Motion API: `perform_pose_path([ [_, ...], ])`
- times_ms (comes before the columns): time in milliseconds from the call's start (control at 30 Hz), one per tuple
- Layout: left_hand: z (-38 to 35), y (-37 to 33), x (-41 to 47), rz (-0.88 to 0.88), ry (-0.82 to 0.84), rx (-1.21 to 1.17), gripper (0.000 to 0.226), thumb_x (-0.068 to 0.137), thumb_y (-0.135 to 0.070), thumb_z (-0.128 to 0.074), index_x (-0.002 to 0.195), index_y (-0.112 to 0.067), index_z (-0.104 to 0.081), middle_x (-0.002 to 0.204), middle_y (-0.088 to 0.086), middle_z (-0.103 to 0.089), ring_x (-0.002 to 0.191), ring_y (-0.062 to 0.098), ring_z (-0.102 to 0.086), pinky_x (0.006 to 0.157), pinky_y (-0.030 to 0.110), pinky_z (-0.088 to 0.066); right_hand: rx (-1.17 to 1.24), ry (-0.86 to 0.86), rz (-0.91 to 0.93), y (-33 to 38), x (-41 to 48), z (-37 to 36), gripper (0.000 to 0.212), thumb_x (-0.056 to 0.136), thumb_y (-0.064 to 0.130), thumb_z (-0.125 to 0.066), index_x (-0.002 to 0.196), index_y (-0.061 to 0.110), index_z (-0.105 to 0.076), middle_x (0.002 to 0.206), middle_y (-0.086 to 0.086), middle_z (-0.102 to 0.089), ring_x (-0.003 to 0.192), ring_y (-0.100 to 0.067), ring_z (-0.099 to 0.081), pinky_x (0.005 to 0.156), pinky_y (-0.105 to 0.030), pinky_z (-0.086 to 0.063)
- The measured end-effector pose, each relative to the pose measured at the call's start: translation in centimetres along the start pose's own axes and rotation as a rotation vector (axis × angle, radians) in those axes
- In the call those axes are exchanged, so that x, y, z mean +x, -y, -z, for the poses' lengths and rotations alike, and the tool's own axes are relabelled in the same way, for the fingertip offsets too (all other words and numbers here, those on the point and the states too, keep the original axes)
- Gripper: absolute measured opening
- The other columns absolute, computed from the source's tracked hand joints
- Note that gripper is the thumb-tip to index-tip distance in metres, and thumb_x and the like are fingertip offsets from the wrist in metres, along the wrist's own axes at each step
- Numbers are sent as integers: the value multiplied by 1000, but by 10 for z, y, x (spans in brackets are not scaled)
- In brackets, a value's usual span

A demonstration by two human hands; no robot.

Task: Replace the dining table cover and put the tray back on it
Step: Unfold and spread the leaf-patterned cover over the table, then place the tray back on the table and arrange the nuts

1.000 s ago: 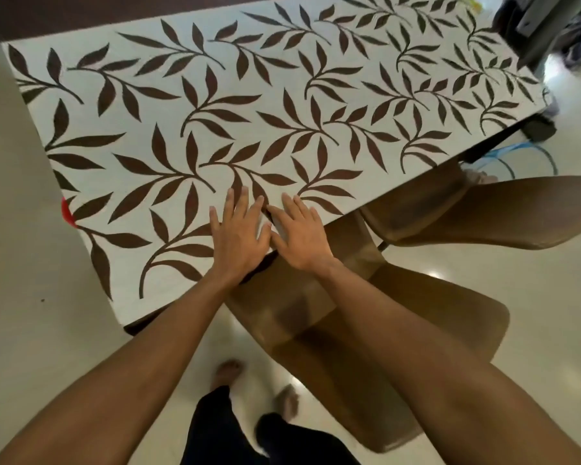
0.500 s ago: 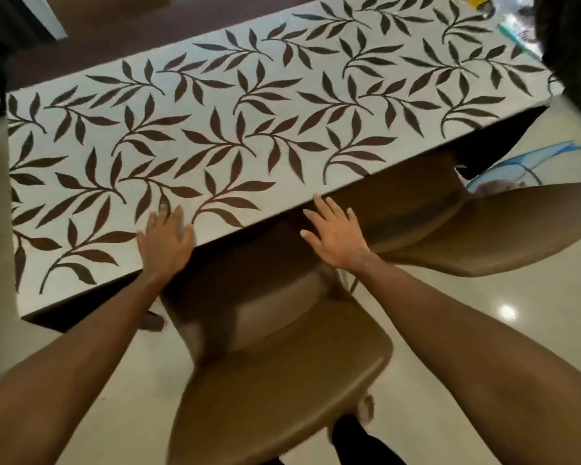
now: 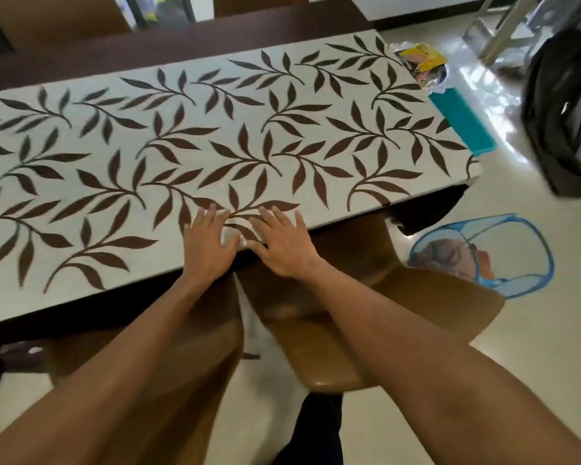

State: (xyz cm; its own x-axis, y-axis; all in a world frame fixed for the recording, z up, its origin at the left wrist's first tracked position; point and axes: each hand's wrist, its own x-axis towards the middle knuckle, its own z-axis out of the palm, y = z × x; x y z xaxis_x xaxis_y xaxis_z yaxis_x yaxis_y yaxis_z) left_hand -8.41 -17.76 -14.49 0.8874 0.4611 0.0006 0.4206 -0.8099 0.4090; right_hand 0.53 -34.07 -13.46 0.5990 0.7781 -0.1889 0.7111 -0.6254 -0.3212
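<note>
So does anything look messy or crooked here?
A little. The leafy cover lies mostly flat, but it seems to pucker slightly at its near edge, between the left hand and right hand pressing flat on it.

There is one view only, from the person's head, looking forward and down over both forearms to the near long edge of the table [image 3: 81, 290], close, with wide angle; floor [image 3: 534, 347] at right
</note>
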Motion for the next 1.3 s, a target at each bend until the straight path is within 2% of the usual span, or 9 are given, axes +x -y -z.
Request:
perform_pose_path([
  [167,-68,-99,70,20,24,36,53,98,-46,-47,146,-23,-47,161,6,-33,152,27,-19,120,59,-7,-44,33,-66,-134,12,30,58,106,56,-21,160,34,-17,171,1,-4,157,-20,2,121,-65,1],
  [367,-112,-199,126,37,92,2,56,98,-46,-45,150,-25,-41,164,4,-25,154,26,-12,122,58,-2,-50,-64,-285,-285,12,78,59,104,59,-26,156,32,-28,169,-4,-16,156,-26,-10,122,-62,-7],
  [567,-135,-256,164,101,71,-9,58,99,-49,-43,152,-26,-37,165,6,-21,154,27,-10,121,59,-1,-63,-63,-122,-348,49,107,62,103,61,-23,158,32,-24,170,-4,-14,157,-26,-7,123,-62,-9],
  [767,-153,-282,170,248,-29,98,62,101,-53,-33,153,-20,-32,165,7,-22,153,26,-15,120,59,-3,-3,-150,-237,-444,33,124,57,106,56,-26,156,29,-31,168,-8,-19,155,-31,-16,123,-60,-15],
  [833,-158,-291,170,267,-65,137,60,101,-52,-33,151,-19,-34,164,8,-25,152,26,-18,120,60,-5,36,-162,-179,-474,26,131,56,105,54,-31,154,28,-35,167,-9,-23,153,-32,-22,121,-58,-24],
  [967,-162,-293,173,314,-116,200,56,102,-47,-34,149,-18,-39,160,9,-31,150,28,-24,120,59,-12,90,-152,-49,-497,12,128,59,103,56,-36,154,26,-38,167,-10,-22,154,-32,-20,121,-51,-25],
  [1100,-176,-333,192,343,-250,167,46,97,-35,-44,132,-9,-58,141,16,-55,132,34,-48,110,55,-37,149,-145,36,-518,8,128,59,100,57,-38,148,24,-47,163,-10,-33,150,-33,-27,117,-52,-33],
  [1200,-191,-376,210,239,-232,176,38,97,-34,-49,121,-10,-66,130,13,-64,120,30,-58,103,46,-46,217,-193,108,-528,19,140,46,96,48,-50,133,23,-62,148,-7,-50,131,-30,-45,104,-50,-47],
  [1300,-208,-417,240,96,-206,90,33,93,-30,-54,116,-13,-70,125,8,-67,115,26,-60,99,45,-48,291,-239,179,-553,38,155,31,93,30,-62,119,17,-70,130,-6,-58,110,-25,-53,88,-41,-51],
])
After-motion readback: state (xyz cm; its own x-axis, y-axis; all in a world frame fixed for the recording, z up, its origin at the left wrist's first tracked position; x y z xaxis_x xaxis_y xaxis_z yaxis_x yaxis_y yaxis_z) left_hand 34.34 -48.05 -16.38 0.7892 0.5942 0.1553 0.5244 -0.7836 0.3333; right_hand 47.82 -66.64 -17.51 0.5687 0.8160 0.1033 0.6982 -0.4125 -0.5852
